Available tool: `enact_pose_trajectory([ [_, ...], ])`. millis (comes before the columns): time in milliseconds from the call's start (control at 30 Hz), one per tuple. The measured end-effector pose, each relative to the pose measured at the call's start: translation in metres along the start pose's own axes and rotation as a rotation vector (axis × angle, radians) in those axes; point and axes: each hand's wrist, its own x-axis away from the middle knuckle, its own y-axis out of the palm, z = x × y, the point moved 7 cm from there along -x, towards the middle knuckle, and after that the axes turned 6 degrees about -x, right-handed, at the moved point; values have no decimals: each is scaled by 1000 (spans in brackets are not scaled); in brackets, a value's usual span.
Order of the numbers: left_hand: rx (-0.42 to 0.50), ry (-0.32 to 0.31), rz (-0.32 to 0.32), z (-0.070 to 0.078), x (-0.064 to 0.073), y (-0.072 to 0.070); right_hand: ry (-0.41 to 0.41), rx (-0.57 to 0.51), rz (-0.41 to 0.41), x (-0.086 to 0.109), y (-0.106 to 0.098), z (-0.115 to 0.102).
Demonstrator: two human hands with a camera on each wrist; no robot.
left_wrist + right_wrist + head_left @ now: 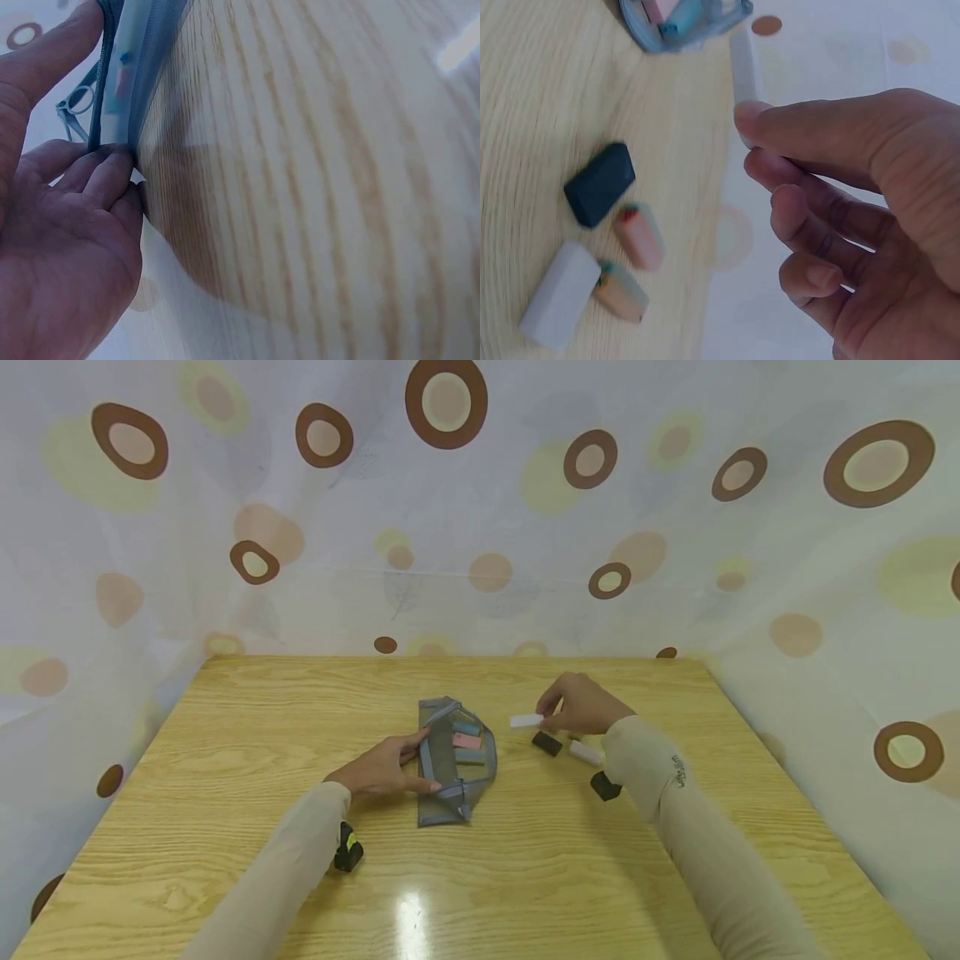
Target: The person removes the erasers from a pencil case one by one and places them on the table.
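A grey-blue mesh zip pouch (444,760) lies on the table with its mouth gaping toward the right. Inside it show two bluish blocks and a pink one (467,741), which look like erasers. My left hand (378,767) grips the pouch's left side, thumb at the near part and fingers at the far part. To the right of the pouch, my right hand (588,703) pinches one end of a white eraser (525,721) between thumb and forefinger. In the right wrist view that eraser (744,67) is held up off the table, its free end pointing toward the pouch.
Below my right hand lie a black eraser (547,743) and a white one (586,752). Beside them, the right wrist view shows a small pink eraser (639,238) and an orange one (621,292). A dotted curtain (450,510) hangs around the wooden table (300,693).
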Motion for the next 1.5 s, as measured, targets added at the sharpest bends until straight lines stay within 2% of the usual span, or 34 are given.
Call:
enact_pose_trajectory([
  [133,1,6,1,1,1,0,8,-4,79,10,-15,19],
  [267,9,10,1,2,1,-1,61,-32,145,22,-26,43],
  [433,2,0,-2,1,0,0,140,-45,188,38,-32,76],
  [600,-1,-9,-4,0,1,0,192,-48,201,51,-31,98],
  [1000,-13,-11,-2,-1,0,0,280,-92,220,72,-21,130],
  [1500,-32,-19,-3,-4,-1,-1,336,-143,198,76,-1,156],
])
